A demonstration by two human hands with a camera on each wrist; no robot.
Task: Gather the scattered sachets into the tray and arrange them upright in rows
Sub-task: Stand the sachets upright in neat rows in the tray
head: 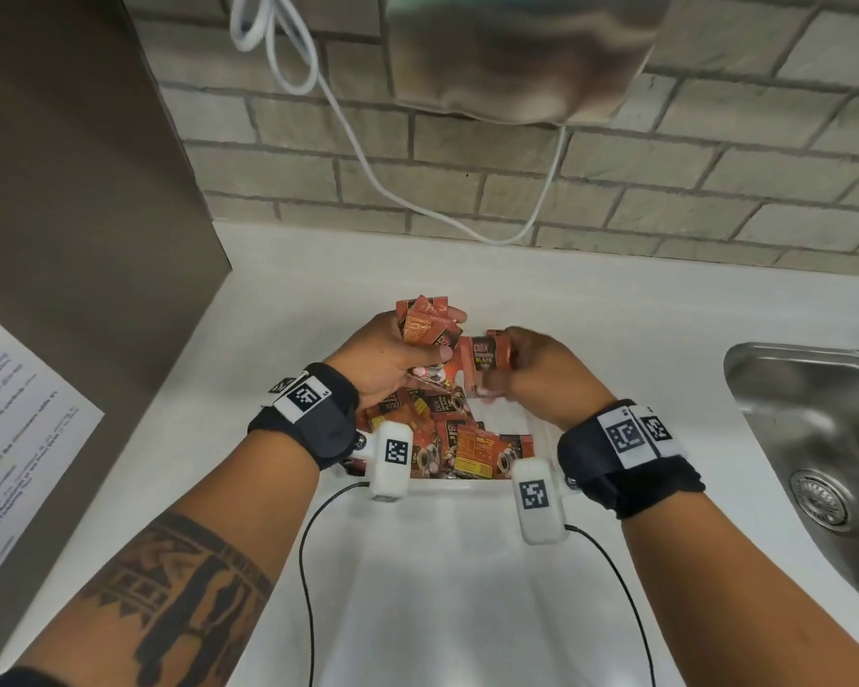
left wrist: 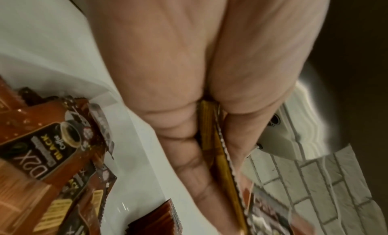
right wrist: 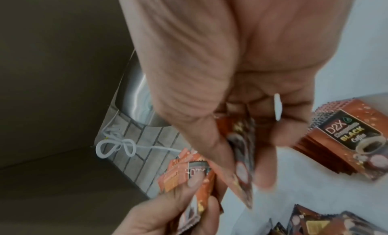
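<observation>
My left hand (head: 432,339) grips a bundle of orange-brown coffee sachets (head: 425,322) above the far end of the white tray (head: 457,484). The left wrist view shows those held sachets (left wrist: 220,155) edge-on between the fingers. Just to the right, my right hand (head: 507,361) pinches one sachet (head: 487,357) close to the bundle; in the right wrist view this single sachet (right wrist: 241,155) sits between thumb and fingers. Several loose sachets (head: 447,438) lie jumbled flat in the tray. A neat stack of sachets (right wrist: 346,147) lies on the white surface beside my right hand.
A steel sink (head: 814,438) is set into the white counter at the right. A brown panel (head: 70,190) with a printed sheet (head: 11,438) stands at the left. On the brick wall hang a metal dispenser (head: 517,57) and a white cable (head: 368,156).
</observation>
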